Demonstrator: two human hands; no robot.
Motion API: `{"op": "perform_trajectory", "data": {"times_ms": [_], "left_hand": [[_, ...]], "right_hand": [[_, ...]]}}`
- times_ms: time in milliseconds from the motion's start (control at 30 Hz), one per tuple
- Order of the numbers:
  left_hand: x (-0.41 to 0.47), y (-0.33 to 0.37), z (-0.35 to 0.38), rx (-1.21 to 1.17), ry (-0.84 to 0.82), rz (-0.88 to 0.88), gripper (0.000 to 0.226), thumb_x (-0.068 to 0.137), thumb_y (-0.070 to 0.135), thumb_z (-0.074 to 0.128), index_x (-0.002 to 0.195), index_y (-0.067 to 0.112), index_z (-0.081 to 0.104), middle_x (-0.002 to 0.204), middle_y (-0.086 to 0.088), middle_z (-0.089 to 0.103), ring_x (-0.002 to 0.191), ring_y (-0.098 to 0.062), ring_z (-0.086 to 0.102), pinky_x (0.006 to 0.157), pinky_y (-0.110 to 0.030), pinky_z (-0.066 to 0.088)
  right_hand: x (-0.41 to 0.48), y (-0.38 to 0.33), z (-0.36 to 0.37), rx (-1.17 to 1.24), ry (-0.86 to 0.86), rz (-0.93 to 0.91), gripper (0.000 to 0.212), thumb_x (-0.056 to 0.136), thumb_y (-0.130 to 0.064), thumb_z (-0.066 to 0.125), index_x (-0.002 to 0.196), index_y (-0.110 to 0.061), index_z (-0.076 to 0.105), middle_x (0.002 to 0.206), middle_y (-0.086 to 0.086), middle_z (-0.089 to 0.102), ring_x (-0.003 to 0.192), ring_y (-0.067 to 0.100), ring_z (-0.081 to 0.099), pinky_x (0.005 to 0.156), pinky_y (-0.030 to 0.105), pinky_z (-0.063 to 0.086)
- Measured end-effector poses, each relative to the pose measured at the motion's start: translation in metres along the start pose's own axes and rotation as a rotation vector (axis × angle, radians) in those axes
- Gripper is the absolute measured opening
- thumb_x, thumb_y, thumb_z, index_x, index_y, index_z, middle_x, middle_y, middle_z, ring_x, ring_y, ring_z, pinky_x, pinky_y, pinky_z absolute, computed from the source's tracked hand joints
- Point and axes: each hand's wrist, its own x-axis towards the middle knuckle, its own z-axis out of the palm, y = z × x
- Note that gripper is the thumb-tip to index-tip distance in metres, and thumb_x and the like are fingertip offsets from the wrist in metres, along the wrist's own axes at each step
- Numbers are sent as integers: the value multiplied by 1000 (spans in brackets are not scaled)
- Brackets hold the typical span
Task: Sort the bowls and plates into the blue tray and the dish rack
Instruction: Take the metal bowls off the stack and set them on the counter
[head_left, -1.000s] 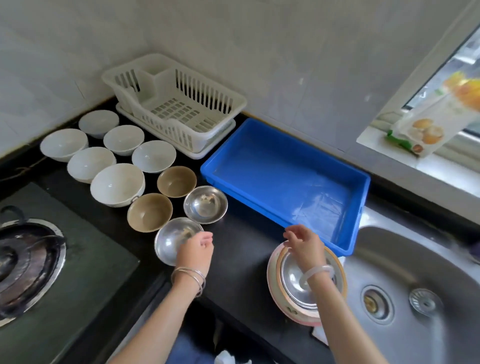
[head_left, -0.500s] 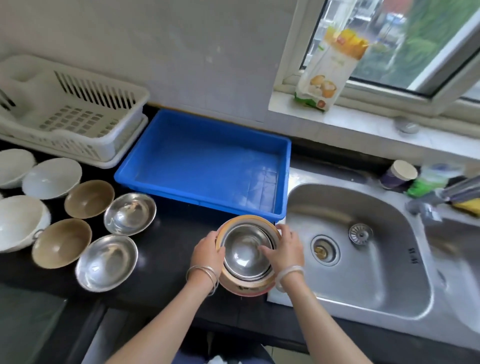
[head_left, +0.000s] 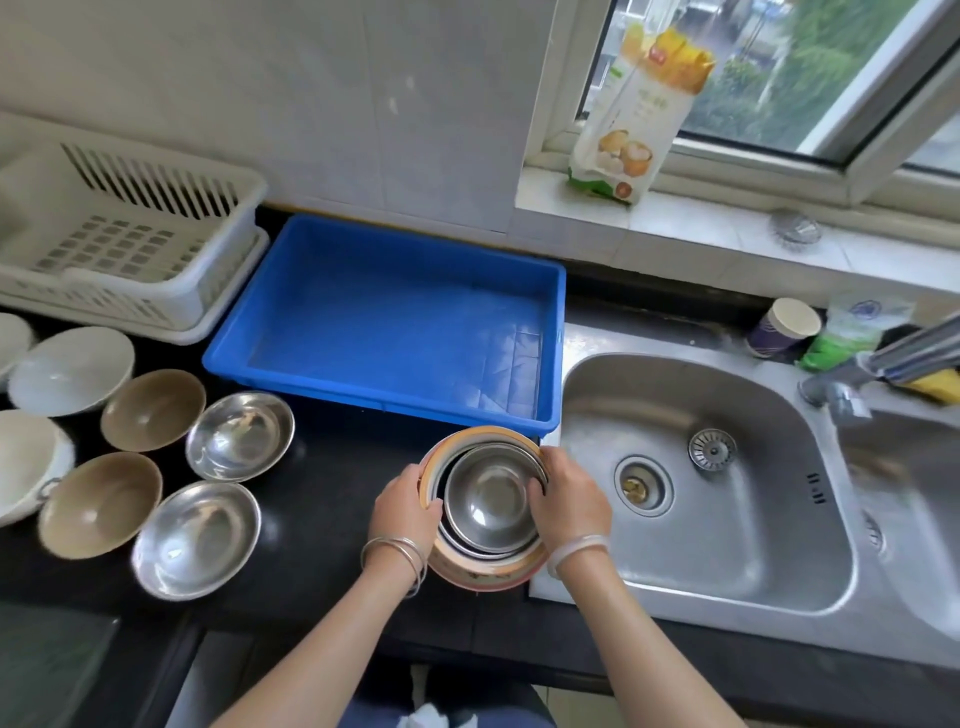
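Steel bowl nested inside stacked plates beside blue tray

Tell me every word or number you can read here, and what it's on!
No text here is readable.
Tall white-and-yellow food bag on the windowsill: red logo and pale printing, too blurred to read.
Purple paper cup: pattern only, no clear words.
Green-and-white plastic packet: bluish mark, too blurred.
Round pink-rimmed plate stack, blue plastic tray: no writing shows.
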Motion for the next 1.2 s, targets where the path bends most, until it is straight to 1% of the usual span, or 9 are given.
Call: {"op": "perform_trajectory", "data": {"times_ms": [133, 267, 600, 800, 900, 967, 1067, 1133, 1200], "left_hand": [[2, -1, 1, 12, -14, -6, 23, 85, 13, 58, 107, 15, 56, 105, -6, 61, 91, -21, 61, 84, -35, 53], [3, -2, 2, 17, -9, 5, 24, 85, 18, 61, 108, 14, 56, 106, -6, 61, 93, -20, 60, 84, -33, 52], [4, -1, 5, 50, 5, 12, 23, 84, 18, 61, 105, 15, 54, 104, -5, 58, 88, -21, 60, 79, -34, 54], [6, -2, 5, 58, 17, 23, 23, 84, 17, 60, 106, 15, 55, 103, -5, 58, 85, -17, 59, 77, -32, 54], [6, -1, 5, 59, 14, 26, 25, 85, 17, 60, 110, 14, 55, 105, -6, 58, 89, -20, 60, 79, -33, 54], [6, -1, 5, 61, 16, 28, 25, 85, 17, 59, 110, 14, 55, 105, -6, 58, 88, -20, 59, 79, -33, 54], [7, -1, 5, 61, 8, 28, 25, 86, 17, 59, 111, 14, 55, 104, -6, 57, 88, -19, 60, 80, -33, 55], [8, -1, 4, 62, 1, 25, 25, 85, 17, 59, 110, 14, 55, 104, -6, 57, 87, -19, 59, 79, -33, 54], [8, -1, 4, 71, -1, 24, 24, 85, 17, 59, 108, 15, 54, 103, -5, 56, 84, -18, 57, 76, -31, 53]], "right_hand": [[0, -3, -2, -103, -7, 2, 15, 90, -22, 46, 102, -14, 52, 93, 9, 67, 83, 34, 62, 58, 30, 33], [-1, -3, -4, -88, 5, -1, 15, 92, -23, 47, 99, -11, 50, 88, 12, 68, 80, 35, 63, 57, 30, 33], [-2, -3, -5, -141, 3, -49, 21, 96, -29, 43, 101, -9, 49, 89, 12, 68, 79, 33, 64, 58, 29, 35], [-1, -5, -4, -220, -11, -37, 26, 99, -26, 35, 101, -8, 53, 99, 11, 66, 89, 31, 64, 62, 28, 33], [-4, -5, -3, -147, 3, -3, 21, 97, -25, 40, 97, -9, 53, 96, 10, 66, 85, 31, 63, 61, 28, 33], [-6, -6, -4, -14, 11, 31, 14, 91, -26, 52, 94, -13, 48, 89, 8, 65, 78, 30, 61, 59, 27, 33], [-9, -7, -7, 82, -20, 79, 32, 80, -26, 69, 94, -19, 40, 83, 1, 62, 69, 25, 54, 60, 27, 37], [-7, -9, -6, 73, -35, 106, 30, 80, -21, 66, 89, -19, 38, 84, 4, 62, 70, 26, 55, 61, 28, 36], [-3, -11, -6, 43, -36, 118, 19, 83, -17, 59, 87, -16, 41, 87, 10, 64, 77, 33, 60, 60, 29, 35]]}}
